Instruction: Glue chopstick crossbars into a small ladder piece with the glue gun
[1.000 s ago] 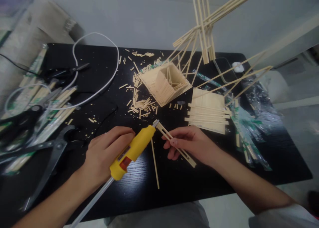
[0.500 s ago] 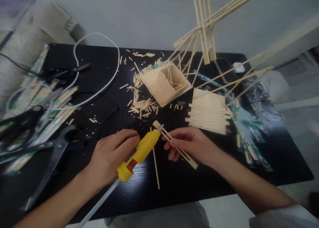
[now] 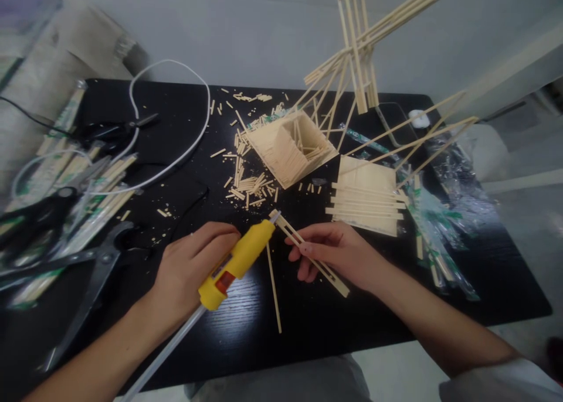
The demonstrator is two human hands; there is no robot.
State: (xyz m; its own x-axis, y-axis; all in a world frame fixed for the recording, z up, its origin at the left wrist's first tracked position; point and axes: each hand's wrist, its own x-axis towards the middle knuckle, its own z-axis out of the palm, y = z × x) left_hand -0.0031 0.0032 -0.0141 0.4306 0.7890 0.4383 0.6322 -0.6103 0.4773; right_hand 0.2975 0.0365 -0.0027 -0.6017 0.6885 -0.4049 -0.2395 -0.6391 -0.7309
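Note:
My left hand (image 3: 187, 273) is wrapped round a yellow glue gun (image 3: 237, 262) with a clear glue stick sticking out behind it. Its nozzle tip touches the far end of a small frame of joined wooden sticks (image 3: 308, 252). My right hand (image 3: 338, 252) pinches that frame by its middle, just above the black table (image 3: 308, 326). A single loose stick (image 3: 273, 288) lies on the table between my hands.
A stick box (image 3: 290, 147) and a flat stick panel (image 3: 367, 194) lie beyond my hands, under a tall stick structure (image 3: 358, 56). Cut stick bits litter the middle. Black pliers (image 3: 94, 273), scissors (image 3: 39, 211), wrapped chopsticks and a white cable (image 3: 193, 138) lie left; plastic wrappers (image 3: 433, 226) right.
The glue gun's tip slid a short way down along the stick frame half a second ago and has come back to the frame's far end. My right hand stays put.

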